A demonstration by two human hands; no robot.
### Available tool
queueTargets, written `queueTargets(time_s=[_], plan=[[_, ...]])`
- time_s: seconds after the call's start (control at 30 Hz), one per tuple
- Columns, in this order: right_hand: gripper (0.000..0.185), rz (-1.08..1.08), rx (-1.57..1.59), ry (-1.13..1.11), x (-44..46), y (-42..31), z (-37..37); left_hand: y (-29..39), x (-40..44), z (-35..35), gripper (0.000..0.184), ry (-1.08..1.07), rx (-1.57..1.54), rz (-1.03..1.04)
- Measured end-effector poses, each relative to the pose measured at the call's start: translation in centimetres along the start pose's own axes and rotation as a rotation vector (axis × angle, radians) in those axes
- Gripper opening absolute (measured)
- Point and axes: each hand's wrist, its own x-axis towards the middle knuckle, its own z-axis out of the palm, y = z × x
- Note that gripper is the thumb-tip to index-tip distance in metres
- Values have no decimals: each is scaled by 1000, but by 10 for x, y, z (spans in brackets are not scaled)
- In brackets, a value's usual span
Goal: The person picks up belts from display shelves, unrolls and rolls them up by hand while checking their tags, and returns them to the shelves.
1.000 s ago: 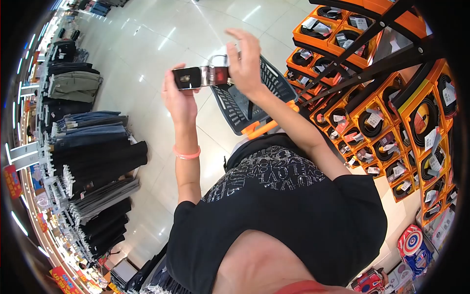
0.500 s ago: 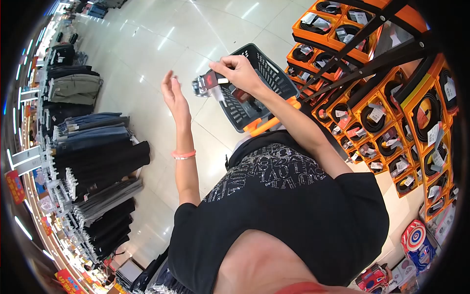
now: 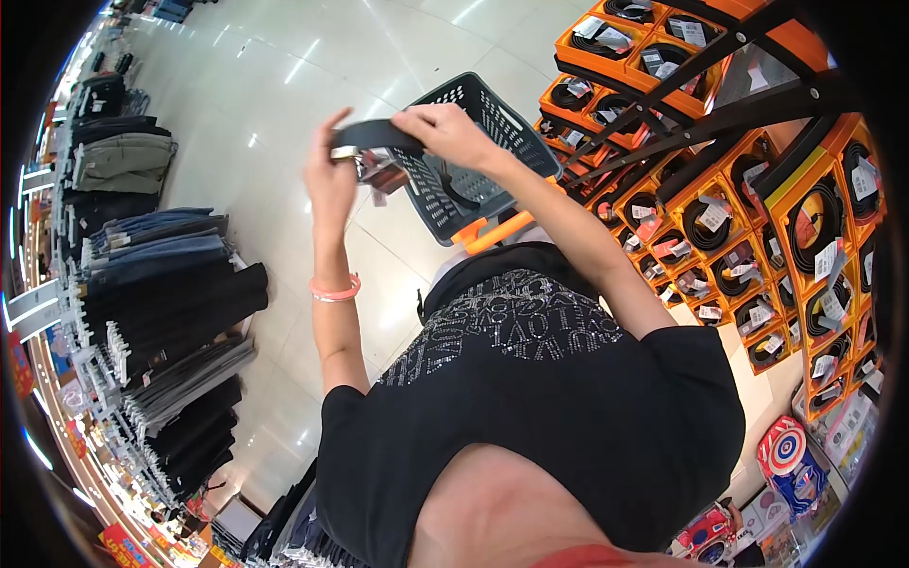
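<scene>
A black belt [image 3: 383, 134] arches between my two hands, above the floor and left of the basket. My right hand [image 3: 451, 134] pinches its right end between thumb and fingers. At its left end is my left hand [image 3: 330, 175], fingers closed around the strap and somewhat smeared by motion; a pink band circles that wrist. Below the strap hang a shiny buckle and a dark red tag [image 3: 386, 175], partly blurred. A dark grey shopping basket [image 3: 437, 216] with an orange handle [image 3: 502, 227] stands just beyond my body, with a black strap-like item inside.
Orange display trays [image 3: 715, 222] of coiled belts with white tags fill the right side, crossed by black rack bars [image 3: 701, 114]. Trousers [image 3: 180, 293] hang on racks along the left. Pale tiled floor [image 3: 275, 123] lies between. Colourful packages [image 3: 784, 450] sit at lower right.
My left hand, open and apart before, has taken hold of the belt. The strap now stretches between both hands, and the buckle and tag have swung lower and left.
</scene>
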Motion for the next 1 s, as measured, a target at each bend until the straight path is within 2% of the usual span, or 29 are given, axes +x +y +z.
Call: queueTargets(time_s=[0.07,0.1,0.13,0.2,0.27,0.3,0.33,0.37,0.4,0.43,0.47,0.5,0.53,0.57,0.6,0.63,0.67,0.7,0.73,0.77,0.83,0.87,0.9,0.93,0.97,1.0], plan=[[46,178,61,-126,1,12,-18,1,7,-14,38,260,-226,-197],[46,227,148,-148,0,22,-21,-29,10,-29,29,310,-335,-150],[46,228,148,-149,-2,27,-26,-23,14,-29,24,471,-653,-201],[44,284,96,-136,-4,31,-32,-34,15,-38,25,492,-991,-269],[43,269,87,-58,0,27,-28,-31,14,-29,25,352,-440,-281],[44,212,242,46,1,14,-24,-47,17,-32,34,236,6,-260],[44,156,398,150,3,3,-23,-48,14,-34,57,168,86,-95],[42,54,370,124,7,-3,-26,-48,13,-33,65,75,288,-19],[42,56,373,127,10,-16,-25,-42,13,-29,73,-22,489,60],[36,-25,276,102,14,-33,-22,-31,12,-25,73,-28,488,63],[30,-101,176,76,16,-42,-18,-18,7,-20,74,-205,450,101],[30,-74,133,-22,19,-43,-13,-7,6,-14,75,-380,408,141],[30,-48,90,-119,22,-43,-7,-2,10,-9,75,-383,404,147],[31,-71,87,-151,24,-41,-1,1,13,-5,78,-353,240,101],[31,-207,18,-126,26,-42,5,5,15,-1,81,-317,77,52],[33,-204,-20,-122,25,-42,5,11,17,3,71,-301,26,-98],[34,-204,-57,-119,25,-43,4,1,18,3,71,-295,26,-102],[34,-206,-58,-122,26,-45,0,-7,24,3,59,-268,-10,-60],[34,-120,-22,-207,24,-47,-7,-14,27,3,47,-244,-46,-18],[34,-30,13,-289,21,-45,-15,-20,27,1,47,-247,-49,-19],[34,42,-6,-351,17,-23,-30,-7,33,-1,34,-20,-209,-39],[33,109,-21,-416,14,-12,-37,-8,34,-2,34,-19,-212,-40],[30,206,57,-448,7,-18,-48,-11,36,-7,33,79,-372,-148],[38,227,106,-364,6,-5,-47,-15,39,-12,32,176,-529,-256],[38,212,127,-284,6,7,-45,-35,40,-11,32,181,-281,-152],[39,195,147,-202,9,7,-44,-30,41,-7,32,178,-279,-148]])
